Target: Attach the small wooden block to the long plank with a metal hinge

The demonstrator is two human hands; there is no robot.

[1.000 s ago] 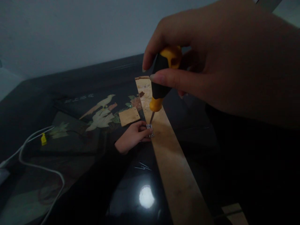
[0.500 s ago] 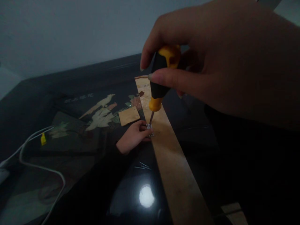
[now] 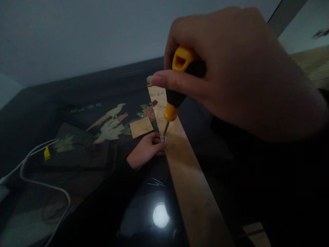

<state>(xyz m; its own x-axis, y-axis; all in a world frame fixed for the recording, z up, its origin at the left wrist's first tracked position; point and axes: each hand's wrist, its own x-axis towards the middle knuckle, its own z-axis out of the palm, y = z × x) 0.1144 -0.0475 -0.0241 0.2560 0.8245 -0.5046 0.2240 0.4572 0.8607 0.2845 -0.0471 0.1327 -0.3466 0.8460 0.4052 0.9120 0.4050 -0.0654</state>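
Note:
My right hand (image 3: 205, 72) is wrapped round the black and yellow handle of a screwdriver (image 3: 171, 109), thumb along its side. The shaft slants down to a small metal hinge (image 3: 164, 143) at the left edge of a long wooden board (image 3: 191, 178). Pinching that hinge against the board's edge are the thumb and fingers of my left hand (image 3: 146, 149). The tip meets the hinge close to my left fingers; the screw head there is too small to make out.
Several loose screws (image 3: 156, 182) lie on the glossy black table (image 3: 138, 212), left of the board. A small square wooden piece (image 3: 141, 127) sits beyond my left hand. At far left are a white cable (image 3: 68, 197) and a yellow tag (image 3: 46, 153). A wall stands behind.
My right hand has turned on the screwdriver handle, its fingers closing round it and the wrist swinging over. My left hand and the board have stayed put.

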